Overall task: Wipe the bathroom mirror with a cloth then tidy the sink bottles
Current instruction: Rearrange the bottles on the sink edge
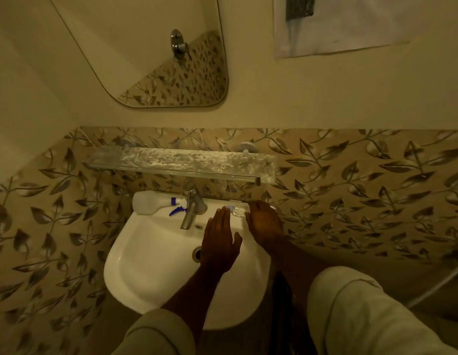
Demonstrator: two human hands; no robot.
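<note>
Over a white wall-mounted sink (151, 272), seen from above in dim yellowish light, a person is reaching forward with both bare hands. The left hand (220, 242) is hovering flat above the basin with fingers spread and extended, holding nothing. The right hand (265, 222) is resting palm-down on the sink's back right ledge, fingers loosely curled over a small clear bottle (235, 210) lying there; whether it is gripping the bottle cannot be told. A white spray bottle (152, 202) with a blue trigger is lying on its side on the back left ledge, just beside the metal tap (190, 206). No writing on either bottle can be read. A glass shelf (179, 161) is hanging on the leaf-patterned tiles above the tap. Higher up, the mirror (156, 47) is reflecting the same tiles and a chrome fitting. Pale sleeves are showing at the bottom edge.
</note>
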